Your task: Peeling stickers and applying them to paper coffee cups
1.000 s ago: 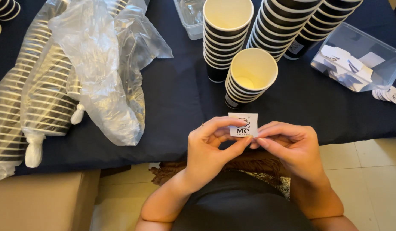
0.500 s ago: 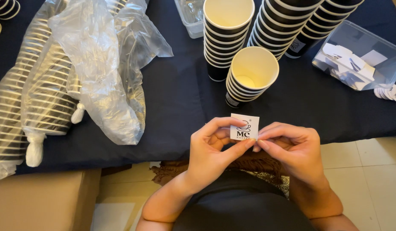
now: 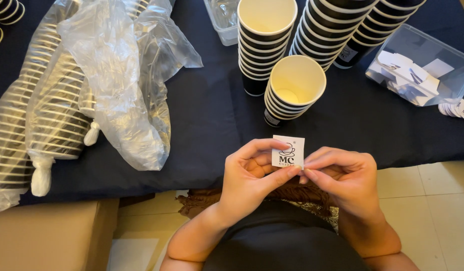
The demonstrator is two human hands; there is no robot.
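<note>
left hand (image 3: 252, 173): I see it curled, thumb and forefinger pinched on the left and lower edge of the sticker (image 3: 288, 151). Fingers nearly closed, only the paper between them.
right hand (image 3: 344, 175): fingers bent inward, tips meeting at the sticker's lower right corner. Thumb and forefinger pressed on it; from here I can't tell if a backing layer is lifted.
sticker: small white square with a dark printed mark, held upright between both hands, just off the table's (image 3: 217, 120) near edge, above my lap.
short cup stack (image 3: 294, 90): dark paper cups, cream inside, standing on the table just beyond the sticker, not touching it.
tall cup stack (image 3: 266, 42): same cups, upright, touching or just behind the short one.
leaning stacks (image 3: 342, 27): more cups tilted at top right.
clear tub (image 3: 422, 68): right side of the table, holds loose white paper squares.
round stickers (image 3: 455, 108): small pile beside the tub.
bagged cups (image 3: 56, 110): lying sleeves in clear plastic, far left, well apart from the hands.
cardboard box (image 3: 51, 233): below the table edge, lower left.
</note>
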